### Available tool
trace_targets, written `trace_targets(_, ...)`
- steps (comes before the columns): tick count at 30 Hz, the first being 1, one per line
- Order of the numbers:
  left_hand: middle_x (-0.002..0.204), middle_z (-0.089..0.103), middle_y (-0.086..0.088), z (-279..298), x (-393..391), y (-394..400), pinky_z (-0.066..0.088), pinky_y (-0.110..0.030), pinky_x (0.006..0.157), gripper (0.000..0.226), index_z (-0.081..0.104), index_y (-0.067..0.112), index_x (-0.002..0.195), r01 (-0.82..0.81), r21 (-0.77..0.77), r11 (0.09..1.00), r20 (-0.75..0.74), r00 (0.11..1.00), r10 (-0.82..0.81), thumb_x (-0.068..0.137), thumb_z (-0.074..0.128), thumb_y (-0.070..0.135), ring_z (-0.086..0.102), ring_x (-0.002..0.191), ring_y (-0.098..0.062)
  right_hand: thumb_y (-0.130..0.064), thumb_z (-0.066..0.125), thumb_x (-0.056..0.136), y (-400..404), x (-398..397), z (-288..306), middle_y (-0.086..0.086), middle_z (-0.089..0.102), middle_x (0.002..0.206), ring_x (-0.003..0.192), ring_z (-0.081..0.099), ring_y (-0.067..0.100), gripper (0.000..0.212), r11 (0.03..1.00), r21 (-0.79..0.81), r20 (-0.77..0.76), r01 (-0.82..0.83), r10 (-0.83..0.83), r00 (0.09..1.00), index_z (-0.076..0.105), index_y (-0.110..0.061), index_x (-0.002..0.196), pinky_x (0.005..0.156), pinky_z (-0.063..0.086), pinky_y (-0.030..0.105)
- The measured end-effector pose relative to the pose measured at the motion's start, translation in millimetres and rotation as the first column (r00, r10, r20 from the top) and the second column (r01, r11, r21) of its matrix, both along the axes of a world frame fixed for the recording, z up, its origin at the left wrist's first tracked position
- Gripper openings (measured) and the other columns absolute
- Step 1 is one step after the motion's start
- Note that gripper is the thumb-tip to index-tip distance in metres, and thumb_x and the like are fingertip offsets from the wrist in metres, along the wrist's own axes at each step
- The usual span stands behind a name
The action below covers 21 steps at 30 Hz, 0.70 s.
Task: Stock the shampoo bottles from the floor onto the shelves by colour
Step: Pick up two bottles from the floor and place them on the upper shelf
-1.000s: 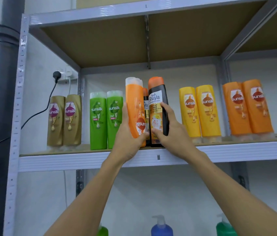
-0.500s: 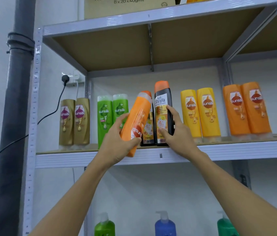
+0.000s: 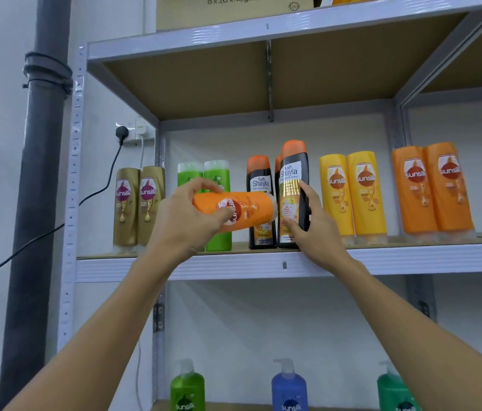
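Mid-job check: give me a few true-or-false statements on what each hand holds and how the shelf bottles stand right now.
1. The left hand holds an orange Sunsilk bottle lying sideways. True.
2. The right hand grips a yellow bottle. False: it holds a black Safi Shayla bottle.
3. The two green Sunsilk bottles stand beside the gold ones. True.
4. The shelf holds no orange bottles yet. False: two orange bottles stand at its right end.

Bright, even, diffuse light; soft shadow under the upper shelf board (image 3: pixel 322 72). Mild glare streaks on the grey shelf rail (image 3: pixel 204 34). Orange bottle (image 3: pixel 234 210) motion-blurred, right-hand bottles soft. Wide-angle bowing of uprights at frame edges, strongest upper right
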<state>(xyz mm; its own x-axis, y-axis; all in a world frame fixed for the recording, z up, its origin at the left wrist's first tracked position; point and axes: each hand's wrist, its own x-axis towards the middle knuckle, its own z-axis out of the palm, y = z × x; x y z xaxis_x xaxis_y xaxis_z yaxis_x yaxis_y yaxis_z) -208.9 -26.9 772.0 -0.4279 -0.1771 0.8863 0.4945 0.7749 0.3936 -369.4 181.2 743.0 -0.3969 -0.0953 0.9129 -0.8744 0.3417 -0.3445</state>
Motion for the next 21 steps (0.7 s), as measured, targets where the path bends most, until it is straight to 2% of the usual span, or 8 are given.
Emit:
trace_targets(3, 0.113, 0.055, 0.004, 11.4, 1.3, 2.2, 0.053, -0.018, 0.061, 0.044, 0.054, 0.035, 0.117, 0.002, 0.012, 1.000, -0.077, 0.997, -0.001, 0.082, 0.080, 0.036, 0.059, 0.085, -0.005, -0.019, 0.070, 0.095, -0.2, -0.1, -0.2, 0.003, 0.054, 0.145, 0.124, 0.058, 0.020, 0.081, 1.000, 0.021, -0.012, 0.013, -0.012, 1.000, 0.021, -0.032, 0.158, 0.101, 0.054, 0.040)
trace_targets(9, 0.115, 0.054, 0.001, 33.8, -15.0, 14.6, 0.061, -0.034, 0.074, 0.056, 0.046, 0.041, 0.132, 0.077, 0.001, 0.997, -0.169, 0.983, -0.076, 0.086, 0.077, 0.033, 0.065, 0.089, -0.015, -0.018, 0.070, 0.095, 0.6, 0.0, -0.2, 0.001, 0.053, 0.145, 0.123, 0.056, 0.015, 0.081, 1.000, 0.022, -0.021, -0.008, 0.008, 1.000, 0.022, -0.032, 0.158, 0.102, 0.053, 0.037)
trace_targets(14, 0.107, 0.058, 0.001, 54.0, -41.1, 30.5, 0.054, -0.023, 0.066, 0.047, 0.045, 0.036, 0.132, 0.122, 0.025, 0.992, -0.232, 0.966, -0.113, 0.092, 0.070, 0.030, 0.065, 0.085, -0.014, -0.020, 0.070, 0.095, 1.5, -4.3, -0.5, 0.000, 0.057, 0.141, 0.120, 0.059, 0.015, 0.080, 0.999, 0.025, -0.038, -0.020, 0.021, 0.999, 0.021, -0.035, 0.157, 0.101, 0.054, 0.037)
trace_targets(17, 0.116, 0.059, -0.003, 62.6, -61.6, 36.8, 0.059, -0.031, 0.071, 0.043, 0.046, 0.036, 0.134, 0.132, 0.005, 0.991, -0.241, 0.962, -0.127, 0.096, 0.065, 0.030, 0.065, 0.091, -0.020, -0.026, 0.069, 0.095, 1.3, -10.2, -1.4, -0.001, 0.059, 0.136, 0.117, 0.060, 0.015, 0.080, 1.000, 0.014, -0.053, -0.021, 0.022, 0.998, 0.020, -0.042, 0.156, 0.099, 0.055, 0.040)
trace_targets(21, 0.120, 0.056, -0.002, 68.8, -86.3, 41.0, 0.060, -0.045, 0.084, 0.041, 0.045, 0.039, 0.137, 0.067, -0.052, 0.996, -0.235, 0.969, -0.077, 0.099, 0.059, 0.035, 0.062, 0.100, -0.023, -0.029, 0.069, 0.095, 1.3, -14.7, -3.6, -0.001, 0.057, 0.135, 0.116, 0.058, 0.014, 0.079, 1.000, 0.005, -0.075, -0.016, 0.016, 0.997, 0.020, -0.045, 0.155, 0.098, 0.055, 0.040)
